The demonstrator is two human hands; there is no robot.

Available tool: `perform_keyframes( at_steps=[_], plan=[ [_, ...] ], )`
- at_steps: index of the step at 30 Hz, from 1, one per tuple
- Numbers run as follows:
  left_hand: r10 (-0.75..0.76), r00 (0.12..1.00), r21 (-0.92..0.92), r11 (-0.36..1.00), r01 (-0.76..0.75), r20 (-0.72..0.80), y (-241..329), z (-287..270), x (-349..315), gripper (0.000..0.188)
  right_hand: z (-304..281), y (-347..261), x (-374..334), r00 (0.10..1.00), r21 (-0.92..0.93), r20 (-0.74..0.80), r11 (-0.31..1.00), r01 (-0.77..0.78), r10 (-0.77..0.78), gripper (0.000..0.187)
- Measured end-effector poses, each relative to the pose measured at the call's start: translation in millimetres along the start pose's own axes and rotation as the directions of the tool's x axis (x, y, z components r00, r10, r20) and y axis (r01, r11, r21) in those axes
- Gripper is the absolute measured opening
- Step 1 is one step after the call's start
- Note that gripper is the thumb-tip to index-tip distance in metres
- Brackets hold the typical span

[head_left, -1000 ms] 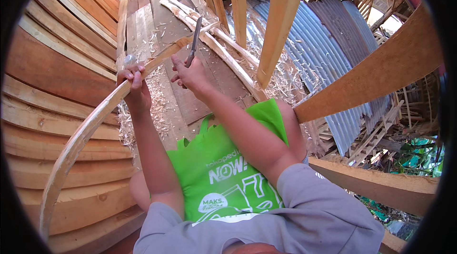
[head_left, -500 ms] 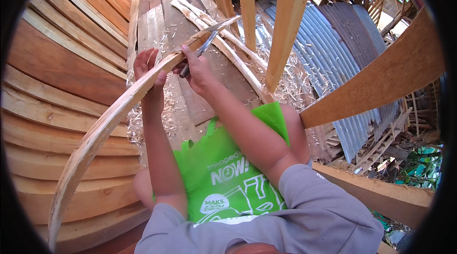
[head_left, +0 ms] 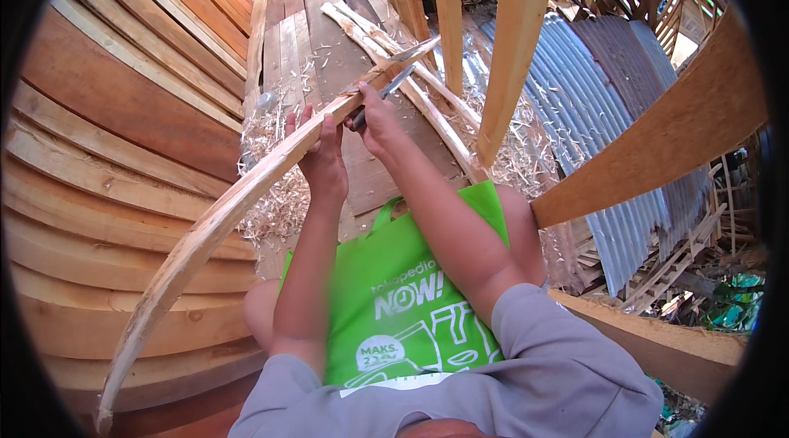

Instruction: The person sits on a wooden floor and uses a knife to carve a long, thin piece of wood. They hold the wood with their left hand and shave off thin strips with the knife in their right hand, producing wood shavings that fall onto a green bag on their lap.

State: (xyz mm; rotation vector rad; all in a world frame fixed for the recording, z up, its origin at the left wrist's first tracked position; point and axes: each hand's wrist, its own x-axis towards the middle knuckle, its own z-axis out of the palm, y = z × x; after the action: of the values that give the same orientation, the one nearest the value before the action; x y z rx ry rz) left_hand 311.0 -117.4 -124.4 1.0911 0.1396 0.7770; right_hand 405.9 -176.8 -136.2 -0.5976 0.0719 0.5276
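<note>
A long peeled wooden pole [head_left: 238,191] slants across the view from lower left to upper centre, looking bent by the lens. My left hand [head_left: 327,168] cups it from below, fingers on one side and thumb on the other. Just beyond, my right hand [head_left: 378,123] is closed around the dark handle of a knife [head_left: 398,82], its thumb against the pole. The blade points up and right, beside the pole's cut far end. Across my lap lies a green bag [head_left: 386,290] with white print.
Two more peeled poles [head_left: 423,105] lie on the plank floor [head_left: 297,43]. Wood shavings [head_left: 279,200] pile beside my left arm. A curved plank wall [head_left: 123,191] rises at left; upright timbers [head_left: 514,52] and a slanting beam [head_left: 649,134] stand at right, before corrugated metal sheets [head_left: 583,101].
My left hand has moved right along the pole, nearer my right hand. The knife and pole sit further right in the picture, and the whole view has also shifted slightly.
</note>
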Motion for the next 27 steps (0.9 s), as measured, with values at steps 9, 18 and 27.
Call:
perform_keyframes(
  at_steps=[9,18,27],
  plan=[
    [0.331,0.896,0.16,0.942,-0.295,-0.296,14.4,15.2,2.6,0.015,3.8,8.8,-7.3,0.99,-0.027,0.119,0.997,-0.076,0.079,0.035],
    [0.41,0.909,0.191,0.901,-0.389,-0.083,42.5,24.6,33.1,0.013,-20.3,-54.2,-14.8,0.978,-0.505,0.015,0.846,-0.171,0.206,0.045],
    [0.36,0.93,0.097,0.931,-0.353,-0.067,111.4,28.1,56.4,0.018,-26.2,-61.8,-15.0,0.981,-0.45,-0.005,0.875,-0.178,0.196,0.057]
  ],
)
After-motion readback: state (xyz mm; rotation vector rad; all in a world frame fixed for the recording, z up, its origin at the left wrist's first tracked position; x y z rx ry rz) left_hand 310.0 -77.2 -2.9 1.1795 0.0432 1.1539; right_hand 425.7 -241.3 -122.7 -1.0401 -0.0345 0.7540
